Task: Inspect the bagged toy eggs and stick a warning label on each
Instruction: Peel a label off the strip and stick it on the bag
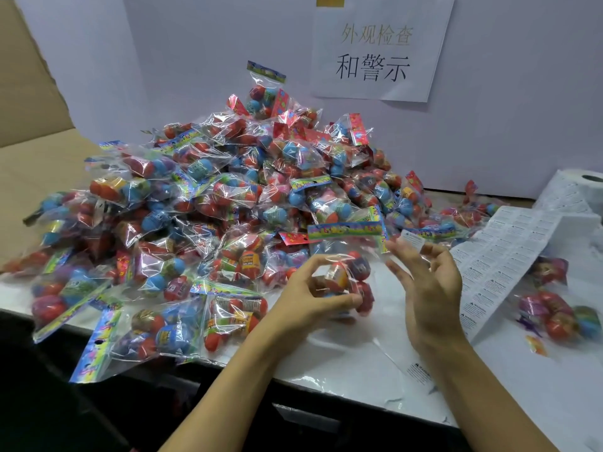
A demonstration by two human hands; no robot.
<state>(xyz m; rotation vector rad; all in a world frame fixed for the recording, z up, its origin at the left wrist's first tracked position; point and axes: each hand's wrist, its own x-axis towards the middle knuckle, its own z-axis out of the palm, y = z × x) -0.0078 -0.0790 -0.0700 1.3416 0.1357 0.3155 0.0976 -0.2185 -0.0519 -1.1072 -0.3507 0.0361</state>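
Step in hand: labelling, by my judgement; one bag of toy eggs [346,275] is held up over the worktop's near edge, its colourful header card upward.
Left hand [313,298]: fingers and thumb curled round the eggs through the clear plastic, grasping the bag.
Right hand [427,282]: fingers loosely curled beside the bag, a small white warning label [412,240] stuck at a fingertip.
Next move: probably pressing the label flat onto the bag's plastic, which crinkles, so it needs smoothing.
Worktop [359,363]: white, with a large heap of bagged eggs [208,216] at left and centre.
Label sheet [502,269]: unrolled at right from a roll [577,187].
Room: a white board behind, bearing a paper sign [378,50] with Chinese writing.
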